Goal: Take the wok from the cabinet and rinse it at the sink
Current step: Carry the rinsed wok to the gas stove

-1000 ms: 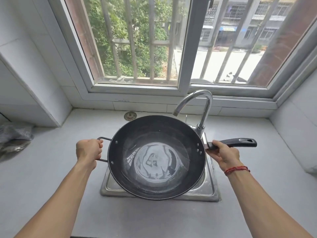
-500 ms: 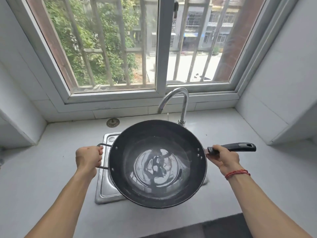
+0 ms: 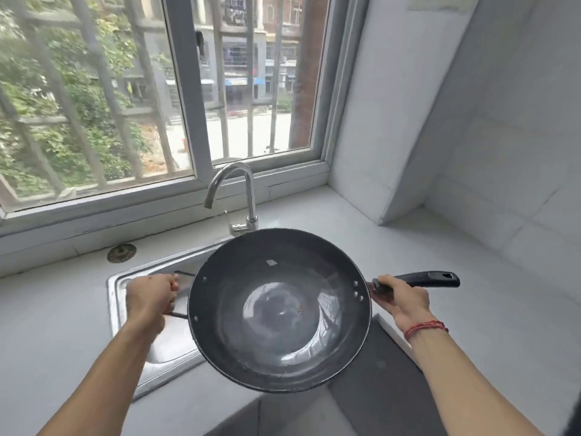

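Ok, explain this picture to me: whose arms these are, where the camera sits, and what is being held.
There is no machine here: a person wears one wide-angle camera on the head, looking forward and down, so you see their own two arms. The left hand grips the small loop handle of a dark wok, and the right hand, with a red string at the wrist, grips its long black handle. The wok is held in the air, partly over a steel sink set in a pale counter. Behind it stands a curved faucet, with no water stream visible, under a barred window. A small round metal disc lies on the counter left of the faucet.
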Demonstrator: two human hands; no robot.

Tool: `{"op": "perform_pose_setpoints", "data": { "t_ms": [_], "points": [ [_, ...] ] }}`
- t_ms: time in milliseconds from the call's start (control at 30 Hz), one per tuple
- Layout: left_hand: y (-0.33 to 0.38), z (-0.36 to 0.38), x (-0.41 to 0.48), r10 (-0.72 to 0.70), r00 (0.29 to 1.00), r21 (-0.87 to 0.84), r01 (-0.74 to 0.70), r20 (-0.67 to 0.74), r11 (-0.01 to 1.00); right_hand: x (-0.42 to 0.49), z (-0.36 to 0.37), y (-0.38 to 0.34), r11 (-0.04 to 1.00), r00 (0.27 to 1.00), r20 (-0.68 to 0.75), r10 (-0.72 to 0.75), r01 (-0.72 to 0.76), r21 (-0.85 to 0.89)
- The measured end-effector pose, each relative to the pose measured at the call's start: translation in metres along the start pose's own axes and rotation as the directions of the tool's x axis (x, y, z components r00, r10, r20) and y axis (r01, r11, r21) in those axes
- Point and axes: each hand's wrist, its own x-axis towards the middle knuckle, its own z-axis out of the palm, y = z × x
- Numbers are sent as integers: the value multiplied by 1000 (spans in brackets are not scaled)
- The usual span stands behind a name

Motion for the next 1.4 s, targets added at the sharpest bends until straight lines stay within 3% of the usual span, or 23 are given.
{"op": "perform_pose_setpoints", "data": {
  "t_ms": [400,667,900,1133,1400],
  "points": [
    [-1,184,-107,66,921,86,-108,385,990,-22,-213,-55,970,920,-379,-101,176,167],
    [-27,286,-214,79,773,164,-232,630,959,-77,-353,-60,920,784,-618,-59,283,270],
    [-57,364,-301,-21,570,225,-290,821,930,-150,-443,-34,858,598,-800,39,391,334],
    [-91,423,-391,-165,287,268,-369,944,890,-240,-479,2,804,302,-941,153,516,296],
    [-132,428,-502,-273,-47,216,-492,961,844,-353,-477,59,737,5,-954,298,634,233]
  ]
}}
